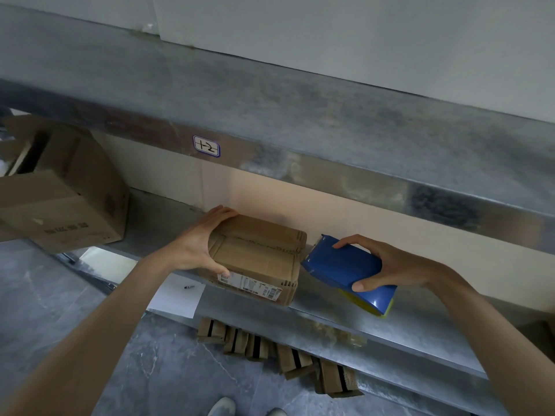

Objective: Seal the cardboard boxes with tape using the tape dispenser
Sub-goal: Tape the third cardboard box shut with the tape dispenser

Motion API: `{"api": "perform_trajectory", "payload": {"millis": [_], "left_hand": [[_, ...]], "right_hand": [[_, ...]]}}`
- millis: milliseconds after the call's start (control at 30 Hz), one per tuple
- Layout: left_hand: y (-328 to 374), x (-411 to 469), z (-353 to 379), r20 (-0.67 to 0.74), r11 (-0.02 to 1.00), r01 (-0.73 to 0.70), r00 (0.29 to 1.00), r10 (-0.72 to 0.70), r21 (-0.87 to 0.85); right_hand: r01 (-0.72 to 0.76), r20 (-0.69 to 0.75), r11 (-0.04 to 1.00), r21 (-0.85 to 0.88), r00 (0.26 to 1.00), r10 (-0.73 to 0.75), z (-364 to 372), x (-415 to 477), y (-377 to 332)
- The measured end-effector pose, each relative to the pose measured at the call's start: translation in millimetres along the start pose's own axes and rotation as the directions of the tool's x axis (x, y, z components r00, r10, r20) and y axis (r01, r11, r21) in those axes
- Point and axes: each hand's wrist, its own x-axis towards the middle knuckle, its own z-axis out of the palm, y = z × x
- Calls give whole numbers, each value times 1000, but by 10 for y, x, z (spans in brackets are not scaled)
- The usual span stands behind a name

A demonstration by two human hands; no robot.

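1. Head view: our right hand (396, 265) grips the blue plastic tape dispenser (345, 268). The fingers curl over its far side and the thumb presses its near side.
2. A yellow-green roll edge (389, 307) shows at the dispenser's near end, just below our thumb.
3. The dispenser is tilted, and its far end points at the right end of the small brown cardboard box (258, 253). It is just beside the box, but we cannot tell whether the two touch.
4. Our left hand (199, 246) holds the box's left end. The fingers wrap over the far top corner and the thumb lies on the near side.
5. The thumb tip rests just beside a white printed shipping label (249, 285) on the box's near face.
6. The box sits on the grey metal shelf (330, 313), close to the front edge. Brown tape runs along its top seam and over its right end.
7. A white sheet of paper (177, 298) lies on the shelf to the left of the box, under our left forearm.
8. Farther left on the same shelf stands a large brown cardboard carton (60, 199) with its top flaps open.
9. Above, the upper metal shelf's front lip carries a small white handwritten sticker (206, 146).
10. On the grey floor below the shelf lie bundles of flattened cardboard (270, 349) in a row, and two light shoe tips (222, 407) show at the bottom edge.
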Motion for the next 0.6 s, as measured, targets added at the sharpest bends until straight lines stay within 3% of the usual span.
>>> {"api": "perform_trajectory", "payload": {"millis": [267,600], "left_hand": [[28,-14,4,-4,1000,9,1000,-9,-3],[-3,-1,14,2,999,30,1000,-30,21]], "right_hand": [[-69,58,983,171,996,60,73,18,84],[-89,78,968,235,994,72,67,8,89]]}}
